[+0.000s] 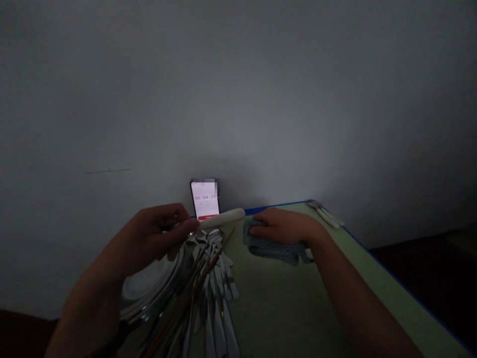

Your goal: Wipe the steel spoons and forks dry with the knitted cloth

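White handle (225,217) pinched in our left hand (158,232)
Our right hand (285,224) clutches grey cloth (274,249) near the far edge of the table (278,303).

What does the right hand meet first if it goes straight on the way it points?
Likely the rounded end of the white handle held in the left hand. The right hand would push its blue-gray cloth ahead. Depth is unclear in this dim view; it might miss.

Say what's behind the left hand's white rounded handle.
Behind the white rounded handle: the lit, black-edged phone and the grey wall. Whatever the handle covers is hidden.
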### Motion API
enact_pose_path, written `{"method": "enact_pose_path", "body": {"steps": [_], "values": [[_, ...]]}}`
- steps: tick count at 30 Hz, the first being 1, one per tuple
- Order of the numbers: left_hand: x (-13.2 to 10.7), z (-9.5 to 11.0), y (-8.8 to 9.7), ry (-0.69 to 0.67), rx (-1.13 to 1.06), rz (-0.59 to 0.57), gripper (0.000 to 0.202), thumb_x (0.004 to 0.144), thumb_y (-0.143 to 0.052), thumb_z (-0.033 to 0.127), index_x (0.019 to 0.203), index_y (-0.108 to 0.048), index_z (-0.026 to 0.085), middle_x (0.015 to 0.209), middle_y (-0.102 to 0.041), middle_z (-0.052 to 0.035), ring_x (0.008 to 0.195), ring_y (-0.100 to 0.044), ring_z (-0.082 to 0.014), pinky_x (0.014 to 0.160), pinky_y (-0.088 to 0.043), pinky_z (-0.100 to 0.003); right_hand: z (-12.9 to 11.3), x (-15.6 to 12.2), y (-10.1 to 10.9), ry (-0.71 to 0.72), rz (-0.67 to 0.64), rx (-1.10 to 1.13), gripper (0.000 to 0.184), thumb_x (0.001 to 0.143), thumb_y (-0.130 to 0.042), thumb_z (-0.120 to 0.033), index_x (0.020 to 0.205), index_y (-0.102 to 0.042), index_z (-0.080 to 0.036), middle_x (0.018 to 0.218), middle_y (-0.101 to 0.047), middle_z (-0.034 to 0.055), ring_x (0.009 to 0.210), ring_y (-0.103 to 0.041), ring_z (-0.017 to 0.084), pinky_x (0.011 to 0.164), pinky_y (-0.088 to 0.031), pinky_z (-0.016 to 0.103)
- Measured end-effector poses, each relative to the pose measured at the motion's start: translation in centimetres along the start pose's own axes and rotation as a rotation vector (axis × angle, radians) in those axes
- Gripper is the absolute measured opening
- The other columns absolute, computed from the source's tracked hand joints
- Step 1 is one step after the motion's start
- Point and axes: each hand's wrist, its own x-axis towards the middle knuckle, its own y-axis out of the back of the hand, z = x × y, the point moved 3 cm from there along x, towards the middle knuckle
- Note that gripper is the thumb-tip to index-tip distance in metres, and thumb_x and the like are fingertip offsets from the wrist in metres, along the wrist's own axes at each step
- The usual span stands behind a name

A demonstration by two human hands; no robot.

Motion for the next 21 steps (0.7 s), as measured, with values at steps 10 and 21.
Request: {"method": "enact_pose_path", "body": {"steps": [10, 21], "values": [[2.0, 4.4, -9.6, -0.164, 0.086, -0.073, 0.028, 0.082, -0.050, 0.036, 0.062, -0.054, 0.016, 0.046, -0.047, 0.0065, 0.044, -0.042, -0.0073, 0.044, -0.029, -0.018, 1.7, -7.9, -1.6, 0.149, 0.335, 0.224, 0.037, 0.083, -0.053, -0.026, 0.120, -0.050, -0.022, 0.108, -0.060, 0.0047, 0.083, -0.057, 0.012, 0.074, -0.044, 0.025], [10.8, 7.8, -22.9, 0.219, -0.652, -0.124, 0.028, 0.090, -0.044, 0.034, 0.108, -0.049, 0.014, 0.094, -0.061, -0.0111, 0.070, -0.064, -0.0145, 0.060, -0.052, -0.027, 12.6, -11.4, -4.0, -0.307, 0.728, 0.197, 0.034, 0.093, -0.032, -0.039, 0.104, -0.051, -0.013, 0.082, -0.066, 0.0075, 0.066, -0.059, 0.016, 0.064, -0.042, 0.027]]}}
